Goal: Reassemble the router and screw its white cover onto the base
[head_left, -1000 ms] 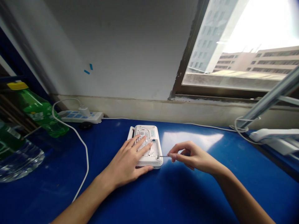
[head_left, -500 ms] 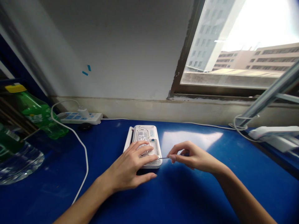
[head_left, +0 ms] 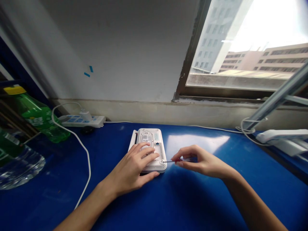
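Observation:
A white router (head_left: 157,138), its labelled and vented side up, lies on the blue table with a folded antenna (head_left: 132,140) along its left edge. My left hand (head_left: 138,165) rests across its lower left part, fingers spread and flat, thumb off to the near side. In my right hand (head_left: 196,160) a thin screwdriver (head_left: 169,161) is pinched; part of its handle is hidden by the fingers. The screwdriver's tip meets the round hole at the router's near right corner. A small dark blue piece (head_left: 157,143) sits on the router's upper right.
On the left stand a green bottle with a yellow cap (head_left: 38,112) and a clear bottle (head_left: 19,166). A white power strip (head_left: 96,121) lies by the wall, its white cable (head_left: 83,144) crossing the table. A metal pole (head_left: 274,99) and another white strip (head_left: 284,139) are at right.
My left fingers have drawn back slightly to the left, uncovering the corner hole. More of the screwdriver, including its red part, shows in my right hand.

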A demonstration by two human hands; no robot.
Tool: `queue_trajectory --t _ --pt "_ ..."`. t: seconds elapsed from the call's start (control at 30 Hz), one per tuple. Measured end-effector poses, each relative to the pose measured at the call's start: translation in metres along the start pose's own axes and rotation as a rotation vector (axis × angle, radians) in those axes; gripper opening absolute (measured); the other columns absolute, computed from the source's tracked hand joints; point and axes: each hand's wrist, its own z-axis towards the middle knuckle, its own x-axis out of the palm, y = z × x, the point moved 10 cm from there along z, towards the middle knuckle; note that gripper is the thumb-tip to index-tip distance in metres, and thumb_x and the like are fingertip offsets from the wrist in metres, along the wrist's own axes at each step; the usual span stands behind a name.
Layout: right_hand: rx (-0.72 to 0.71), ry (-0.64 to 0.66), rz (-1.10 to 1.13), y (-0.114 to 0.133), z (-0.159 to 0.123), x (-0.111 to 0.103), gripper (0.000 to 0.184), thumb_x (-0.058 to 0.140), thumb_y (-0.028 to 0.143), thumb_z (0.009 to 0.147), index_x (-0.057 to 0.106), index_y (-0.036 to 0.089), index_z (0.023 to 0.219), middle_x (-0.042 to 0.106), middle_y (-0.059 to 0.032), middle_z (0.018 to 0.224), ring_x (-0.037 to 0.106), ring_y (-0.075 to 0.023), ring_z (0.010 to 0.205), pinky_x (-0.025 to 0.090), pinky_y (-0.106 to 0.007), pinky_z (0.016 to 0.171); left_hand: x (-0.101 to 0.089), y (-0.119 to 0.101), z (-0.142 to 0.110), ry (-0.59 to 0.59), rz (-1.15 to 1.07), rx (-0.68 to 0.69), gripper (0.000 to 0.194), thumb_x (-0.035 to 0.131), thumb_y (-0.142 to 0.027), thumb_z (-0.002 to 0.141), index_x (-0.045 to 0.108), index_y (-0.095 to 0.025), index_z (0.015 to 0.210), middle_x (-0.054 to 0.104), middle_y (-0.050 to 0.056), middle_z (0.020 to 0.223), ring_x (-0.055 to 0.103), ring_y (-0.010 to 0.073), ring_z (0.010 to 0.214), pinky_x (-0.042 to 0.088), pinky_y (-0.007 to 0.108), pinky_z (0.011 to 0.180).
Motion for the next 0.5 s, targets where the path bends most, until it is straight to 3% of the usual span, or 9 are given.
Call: queue_trajectory --t 0.1,0.2,0.37,0.5 --pt "0.008 -0.024 -0.056 0.008 0.001 -0.003 0.027 0.066 0.039 0.094 0.080 0.021 0.106 0.079 -0.0075 0.099 0.069 -0.0226 0.087 0.052 -0.031 0.076 -0.002 0.004 -0.001 -0.008 0.024 -0.020 0.051 0.072 -0.040 0.092 0.060 -0.025 0.139 0.060 0.008 0.145 0.044 0.0343 0.142 0.041 0.054 0.118" --pt "0.003 -0.033 -0.224 0.025 0.004 -0.008 0.022 0.065 0.033 0.093 0.081 0.023 0.104 0.079 -0.0060 0.098 0.070 -0.0215 0.083 0.051 -0.030 0.072 -0.003 0.006 -0.001 0.000 0.031 -0.032 0.052 0.073 -0.043 0.091 0.060 -0.026 0.139 0.059 0.007 0.146 0.043 0.0341 0.143 0.040 0.054 0.118" --pt "-0.059 0.004 -0.658 0.071 0.017 -0.008 0.023 0.067 0.018 0.084 0.082 0.029 0.097 0.080 -0.0042 0.096 0.073 -0.0234 0.087 0.049 -0.030 0.071 -0.002 0.016 -0.002 0.026 0.059 -0.076 0.060 0.075 -0.051 0.088 0.059 -0.029 0.141 0.054 0.008 0.151 0.038 0.0351 0.147 0.036 0.055 0.120" --pt "-0.070 0.049 -0.995 0.111 0.034 0.007 0.029 0.065 0.004 0.073 0.081 0.025 0.085 0.079 -0.0055 0.083 0.074 -0.0222 0.075 0.039 -0.028 0.057 0.000 0.026 -0.005 0.043 0.075 -0.123 0.069 0.078 -0.055 0.084 0.056 -0.033 0.145 0.048 0.009 0.157 0.033 0.0368 0.150 0.034 0.058 0.119"
